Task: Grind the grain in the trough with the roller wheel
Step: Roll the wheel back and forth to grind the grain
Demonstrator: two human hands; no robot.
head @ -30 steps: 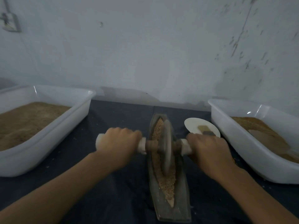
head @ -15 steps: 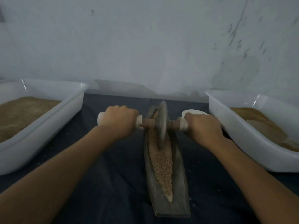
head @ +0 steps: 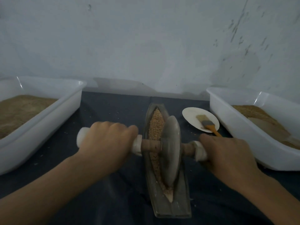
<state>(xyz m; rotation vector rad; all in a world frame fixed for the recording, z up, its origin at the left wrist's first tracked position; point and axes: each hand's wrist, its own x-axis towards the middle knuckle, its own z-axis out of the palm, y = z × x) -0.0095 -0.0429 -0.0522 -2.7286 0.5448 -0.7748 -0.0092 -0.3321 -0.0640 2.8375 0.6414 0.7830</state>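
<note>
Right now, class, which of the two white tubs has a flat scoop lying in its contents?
The right tub, beside the plate with the brush. A pale scoop lies on its brown meal; the left tub holds meal only.

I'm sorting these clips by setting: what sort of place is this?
Probably a small grain-grinding workstation: a boat-shaped trough of grain with a roller wheel, flanked by white tubs of brown meal, against a bare wall.
</note>
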